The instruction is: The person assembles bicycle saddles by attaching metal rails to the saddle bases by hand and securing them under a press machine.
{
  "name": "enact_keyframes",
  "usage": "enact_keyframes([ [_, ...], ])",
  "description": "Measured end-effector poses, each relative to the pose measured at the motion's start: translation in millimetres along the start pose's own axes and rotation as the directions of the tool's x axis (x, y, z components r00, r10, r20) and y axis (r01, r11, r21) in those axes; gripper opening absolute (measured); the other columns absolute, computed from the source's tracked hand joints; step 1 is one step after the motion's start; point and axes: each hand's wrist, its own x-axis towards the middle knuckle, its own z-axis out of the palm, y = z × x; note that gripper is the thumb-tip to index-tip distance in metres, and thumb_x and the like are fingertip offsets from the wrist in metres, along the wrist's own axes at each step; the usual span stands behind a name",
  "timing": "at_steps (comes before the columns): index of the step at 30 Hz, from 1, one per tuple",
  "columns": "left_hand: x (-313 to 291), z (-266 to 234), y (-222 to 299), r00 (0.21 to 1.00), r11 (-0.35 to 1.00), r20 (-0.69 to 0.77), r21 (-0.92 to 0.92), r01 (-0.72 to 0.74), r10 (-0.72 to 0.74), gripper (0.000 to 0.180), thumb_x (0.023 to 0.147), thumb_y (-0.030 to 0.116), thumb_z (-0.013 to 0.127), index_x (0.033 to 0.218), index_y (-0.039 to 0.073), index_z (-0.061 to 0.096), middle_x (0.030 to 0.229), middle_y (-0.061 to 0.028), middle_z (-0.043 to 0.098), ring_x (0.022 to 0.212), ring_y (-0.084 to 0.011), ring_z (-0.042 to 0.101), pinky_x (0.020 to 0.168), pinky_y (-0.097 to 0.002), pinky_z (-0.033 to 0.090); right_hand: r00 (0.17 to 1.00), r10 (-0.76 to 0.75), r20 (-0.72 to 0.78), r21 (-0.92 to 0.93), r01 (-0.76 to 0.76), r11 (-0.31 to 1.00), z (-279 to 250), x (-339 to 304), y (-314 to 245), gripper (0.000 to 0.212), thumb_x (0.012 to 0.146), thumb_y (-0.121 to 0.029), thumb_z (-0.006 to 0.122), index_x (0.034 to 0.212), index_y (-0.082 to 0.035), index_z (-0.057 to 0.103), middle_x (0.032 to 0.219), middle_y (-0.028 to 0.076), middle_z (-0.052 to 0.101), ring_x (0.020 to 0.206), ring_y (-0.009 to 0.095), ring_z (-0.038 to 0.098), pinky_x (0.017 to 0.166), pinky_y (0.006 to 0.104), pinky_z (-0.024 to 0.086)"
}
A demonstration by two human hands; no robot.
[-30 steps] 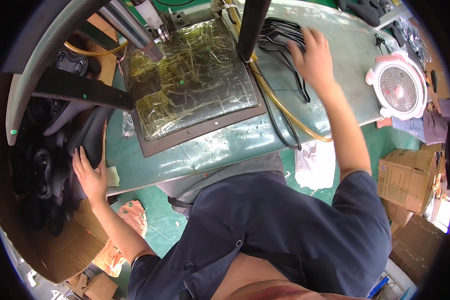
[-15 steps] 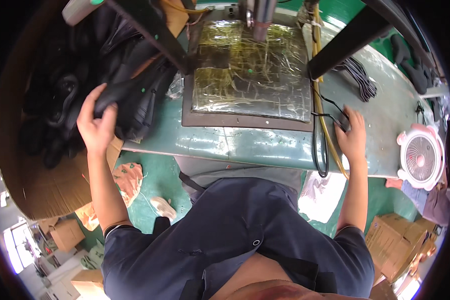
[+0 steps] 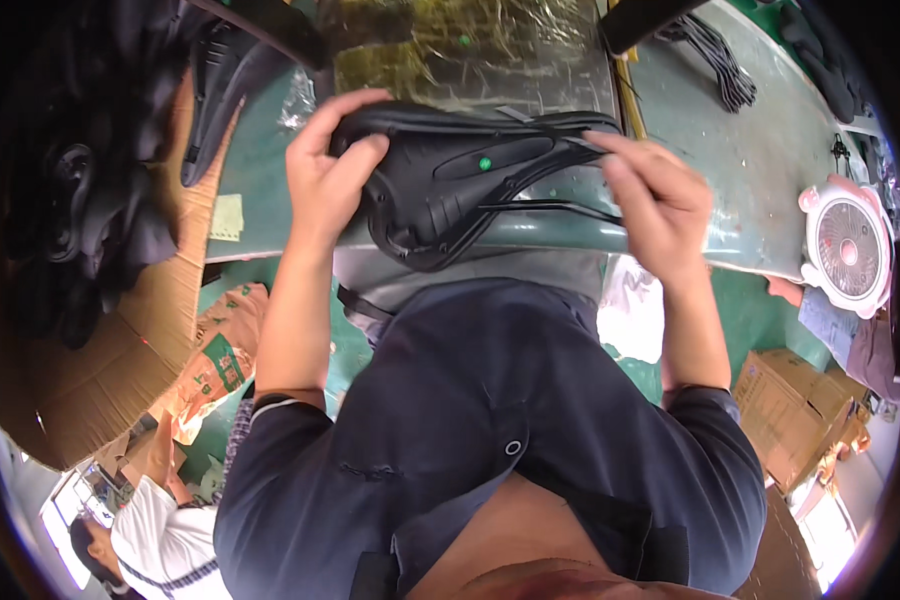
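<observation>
A black bicycle saddle lies across the space before me, underside up, wide end to the left and narrow nose to the right. My left hand is closed on the wide end, thumb on the underside. At the nose, my right hand pinches a black bent saddle rail, its fingertips against the saddle's tip. One rod of the rail runs leftward over the underside. Whether its ends sit in the saddle's sockets, I cannot tell.
Beyond the saddle is a taped plate between dark frame legs. A bundle of black rods lies on the green table. At left, a cardboard box holds several black saddles; a pink-and-white fan stands right. Behind left, another person bends.
My left hand has brought a saddle rightward from the pile to in front of me. My right hand has lifted the bent rail from the table to the saddle's nose.
</observation>
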Motion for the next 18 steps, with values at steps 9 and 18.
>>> enact_keyframes([
  [9,-3,27,-28,0.928,0.921,-0.112,0.213,-0.326,0.355,0.024,0.112,0.014,0.063,0.125,-0.003,0.073,0.119,-0.0102,0.078,0.105,-0.0144,0.069,0.095,-0.0290,0.053,0.986,-0.164,0.041,-0.101,0.167,0.981,61,-5,11,0.019,0.091,-0.006,0.083,0.111,-0.006,0.084,0.068,0.006,0.059,0.055,0.021,0.056,0.051,0.0356,0.045],
  [18,-7,38,-32,0.929,0.959,-0.239,0.107,-0.263,0.281,0.026,0.117,0.015,0.054,0.122,-0.003,0.072,0.113,-0.0055,0.078,0.085,-0.0038,0.057,0.079,-0.0205,0.048,0.982,-0.171,0.082,-0.153,0.182,0.971,65,-4,6,0.015,0.091,-0.014,0.083,0.105,-0.010,0.084,0.069,0.005,0.062,0.054,0.024,0.059,0.050,0.0380,0.047],
])
